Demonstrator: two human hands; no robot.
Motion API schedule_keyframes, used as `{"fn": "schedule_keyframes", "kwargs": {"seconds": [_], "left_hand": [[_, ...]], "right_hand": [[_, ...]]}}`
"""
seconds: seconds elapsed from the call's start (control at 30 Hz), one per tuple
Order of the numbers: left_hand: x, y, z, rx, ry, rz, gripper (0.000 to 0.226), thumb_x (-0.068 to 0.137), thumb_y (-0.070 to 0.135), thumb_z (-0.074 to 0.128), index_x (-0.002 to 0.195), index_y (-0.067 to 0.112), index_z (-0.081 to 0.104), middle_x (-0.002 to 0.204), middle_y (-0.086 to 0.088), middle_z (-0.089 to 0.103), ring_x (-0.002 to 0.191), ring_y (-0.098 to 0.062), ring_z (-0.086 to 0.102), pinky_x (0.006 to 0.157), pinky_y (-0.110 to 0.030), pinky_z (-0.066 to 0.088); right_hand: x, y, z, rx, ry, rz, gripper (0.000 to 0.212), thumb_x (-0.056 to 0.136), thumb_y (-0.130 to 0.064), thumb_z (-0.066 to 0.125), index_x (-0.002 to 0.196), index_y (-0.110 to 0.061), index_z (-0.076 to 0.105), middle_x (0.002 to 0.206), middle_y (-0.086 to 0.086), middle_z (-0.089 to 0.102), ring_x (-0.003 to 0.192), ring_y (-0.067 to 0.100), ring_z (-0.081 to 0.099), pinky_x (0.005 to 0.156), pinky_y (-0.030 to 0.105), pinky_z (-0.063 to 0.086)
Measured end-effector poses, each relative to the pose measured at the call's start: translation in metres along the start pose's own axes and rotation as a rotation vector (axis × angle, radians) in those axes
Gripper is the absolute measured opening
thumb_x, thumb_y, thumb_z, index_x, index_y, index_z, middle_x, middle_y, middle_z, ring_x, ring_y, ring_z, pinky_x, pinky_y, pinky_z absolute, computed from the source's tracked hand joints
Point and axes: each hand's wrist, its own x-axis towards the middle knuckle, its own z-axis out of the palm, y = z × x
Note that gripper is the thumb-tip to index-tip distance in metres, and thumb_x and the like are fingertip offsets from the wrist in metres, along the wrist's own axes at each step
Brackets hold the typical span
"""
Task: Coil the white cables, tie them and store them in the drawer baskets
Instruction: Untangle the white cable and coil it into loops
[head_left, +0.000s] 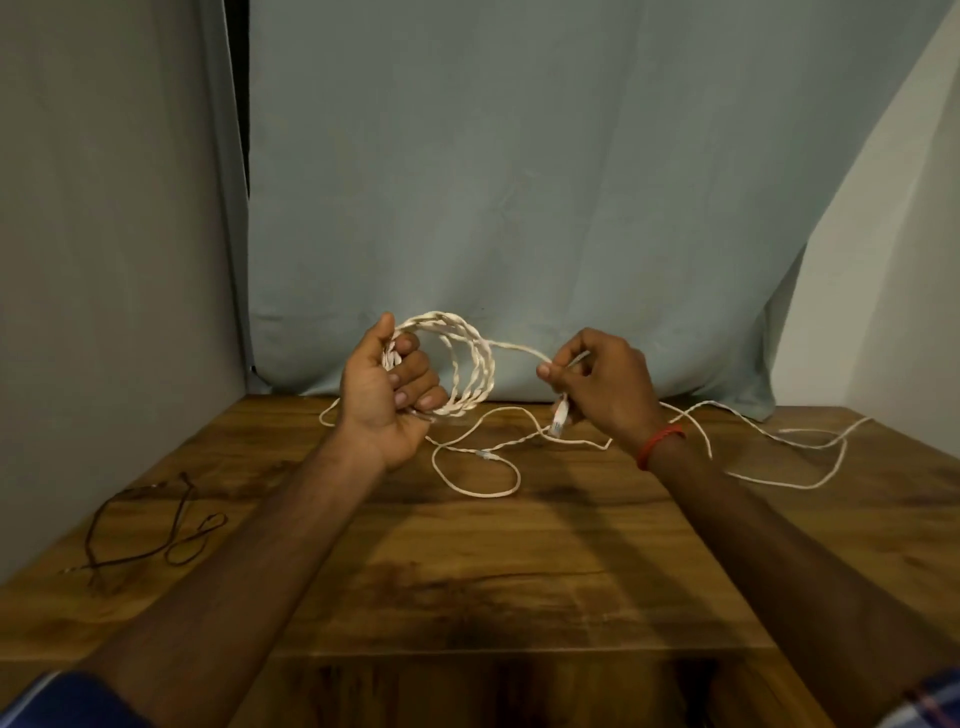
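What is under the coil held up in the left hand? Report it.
Loose white cable loops on the wooden table below the coil; the left hand hides part of it.

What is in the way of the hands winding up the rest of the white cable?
Nothing visible. The left hand grips the coil, the right hand pinches the next strand, and the loose cable lies free on the table.
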Motion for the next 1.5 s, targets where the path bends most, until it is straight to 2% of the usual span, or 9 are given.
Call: {"fn": "schedule_keyframes", "kwargs": {"seconds": [0.23, 0.4, 0.5, 0.73, 0.83, 0.97, 1.1, 1.27, 1.5], "left_hand": [[0.006, -0.008, -0.002, -0.103, 0.039, 0.133, 0.041, 0.104, 0.043, 0.034, 0.071, 0.020, 0.046, 0.044, 0.008, 0.035, 0.035, -0.007, 0.033, 0.047, -0.021, 0.033], [0.008, -0.010, -0.006, -0.063, 0.007, 0.189, 0.037, 0.104, 0.039, 0.035, 0.075, 0.020, 0.049, 0.047, 0.007, 0.035, 0.037, -0.007, 0.034, 0.047, -0.023, 0.033], [0.004, -0.015, -0.007, -0.068, -0.012, 0.201, 0.029, 0.098, 0.035, 0.039, 0.076, 0.020, 0.051, 0.050, 0.007, 0.037, 0.041, -0.008, 0.036, 0.050, -0.024, 0.036], [-0.004, -0.032, 0.011, -0.028, 0.068, 0.225, 0.041, 0.103, 0.038, 0.040, 0.070, 0.022, 0.058, 0.063, 0.003, 0.057, 0.063, -0.015, 0.061, 0.062, -0.027, 0.055], [-0.007, -0.034, 0.017, 0.071, 0.067, 0.238, 0.056, 0.104, 0.043, 0.037, 0.059, 0.024, 0.064, 0.063, 0.004, 0.060, 0.065, -0.016, 0.063, 0.053, -0.026, 0.048], [-0.014, -0.036, 0.028, 0.115, 0.050, 0.286, 0.062, 0.105, 0.043, 0.034, 0.054, 0.023, 0.064, 0.058, 0.005, 0.058, 0.060, -0.013, 0.060, 0.058, -0.032, 0.036], [-0.016, -0.031, 0.036, -0.084, 0.052, 0.238, 0.037, 0.101, 0.040, 0.041, 0.070, 0.025, 0.053, 0.058, 0.006, 0.048, 0.058, -0.012, 0.052, 0.055, -0.025, 0.040], [-0.017, -0.019, 0.038, -0.120, 0.033, 0.295, 0.033, 0.105, 0.031, 0.042, 0.074, 0.020, 0.052, 0.055, 0.006, 0.044, 0.051, -0.010, 0.049, 0.057, -0.025, 0.052], [-0.021, -0.012, 0.034, -0.158, 0.024, 0.220, 0.039, 0.104, 0.027, 0.045, 0.067, 0.016, 0.052, 0.061, 0.004, 0.045, 0.061, -0.010, 0.052, 0.072, -0.027, 0.052]], "right_hand": [[-0.037, -0.011, 0.039, 0.407, -0.245, 0.200, 0.021, 0.093, -0.007, 0.068, 0.111, -0.010, 0.057, 0.074, 0.017, 0.068, 0.051, 0.026, 0.070, 0.049, 0.033, 0.060], [-0.044, -0.020, 0.054, 0.905, -0.197, 0.369, 0.016, 0.096, -0.003, 0.061, 0.111, -0.006, 0.064, 0.081, 0.021, 0.066, 0.053, 0.022, 0.070, 0.048, 0.024, 0.058], [-0.042, -0.026, 0.057, 1.009, -0.158, 0.378, 0.017, 0.096, -0.002, 0.061, 0.112, -0.005, 0.063, 0.075, 0.016, 0.072, 0.052, 0.018, 0.070, 0.048, 0.022, 0.057], [-0.050, -0.036, 0.079, 0.978, -0.039, 0.229, 0.015, 0.101, -0.009, 0.056, 0.115, -0.007, 0.061, 0.073, 0.009, 0.074, 0.056, 0.014, 0.071, 0.052, 0.021, 0.058], [-0.052, -0.035, 0.081, 0.897, 0.004, 0.151, 0.023, 0.102, -0.011, 0.054, 0.123, -0.006, 0.062, 0.078, 0.008, 0.075, 0.059, 0.013, 0.072, 0.053, 0.021, 0.057], [-0.059, -0.035, 0.084, 0.829, 0.086, 0.099, 0.027, 0.101, -0.016, 0.058, 0.126, -0.010, 0.066, 0.088, 0.007, 0.077, 0.063, 0.013, 0.073, 0.047, 0.020, 0.052], [-0.065, -0.036, 0.084, 0.951, 0.190, 0.063, 0.024, 0.095, -0.018, 0.065, 0.117, -0.009, 0.069, 0.086, 0.008, 0.078, 0.069, 0.019, 0.074, 0.047, 0.020, 0.049], [-0.071, -0.019, 0.073, 0.574, 0.148, -0.325, 0.038, 0.095, -0.014, 0.067, 0.132, -0.019, 0.063, 0.101, -0.007, 0.077, 0.077, 0.013, 0.073, 0.065, 0.035, 0.061], [-0.055, -0.018, 0.057, 0.299, 0.332, -0.642, 0.022, 0.089, -0.009, 0.072, 0.111, -0.005, 0.075, 0.099, 0.005, 0.078, 0.083, 0.011, 0.074, 0.071, 0.033, 0.061]]}}
